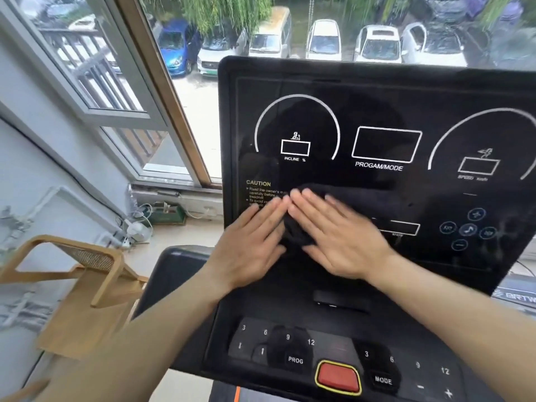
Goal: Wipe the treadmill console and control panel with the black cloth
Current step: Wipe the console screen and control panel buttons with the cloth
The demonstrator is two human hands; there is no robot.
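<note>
Both hands, left (pixel 249 242) and right (pixel 333 233), press flat, fingers extended, on the black cloth (pixel 348 204) at the console's (pixel 377 82) 7 o'clock edge.

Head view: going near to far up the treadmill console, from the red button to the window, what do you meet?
Red button → slot → both hands flat on the black cloth → PROGAM/MODE box → console top edge → parked cars.

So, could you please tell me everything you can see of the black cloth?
The black cloth is soft, dark fabric, bunched rather than spread flat, and blurred. It lies pressed against the lower part of the treadmill console, right of the CAUTION text. Both open palms press on it: the left hand on its left edge, the right hand across its middle.
</note>
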